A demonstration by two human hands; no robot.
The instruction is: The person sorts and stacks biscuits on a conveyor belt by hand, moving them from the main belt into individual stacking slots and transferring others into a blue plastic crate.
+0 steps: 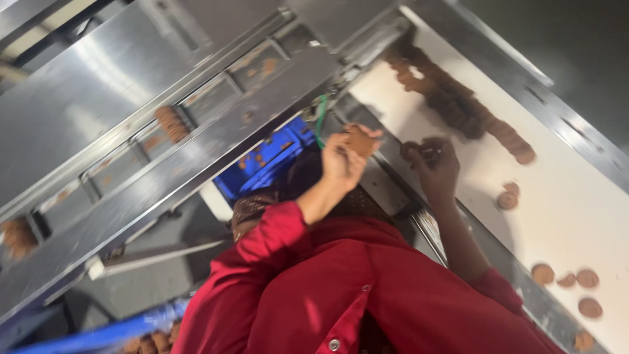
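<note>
Two hands: both raised from red sleeves [367,295], forearms bare, reaching up toward the steel machine.
Far left of the hands: long brushed-steel channel [131,170] with rectangular pockets; a short stack of round brown biscuits [171,123] stands in one pocket, and a blurred brown clump [16,237] sits at the lower end.
Just left of the left hand: blue plastic crate [272,160] with brown crumbs, below the channel; a green cable [321,118] hangs above the hand.
Left hand [344,160]: wrist bent back, fingers curled shut around a small stack of biscuits [362,139]; their number is too blurred to count.
Right hand [436,167]: arm stretched up, fingers closed on something dark and round at the belt's edge; blur hides what it is.
Right of the right hand: white smooth conveyor belt [563,196] between steel rails.
On the belt above the hand: a dense overlapping row of biscuits [458,105].
On the belt beside and below the hand: two loose biscuits [508,195] close by, about five more [570,288] farther down.
</note>
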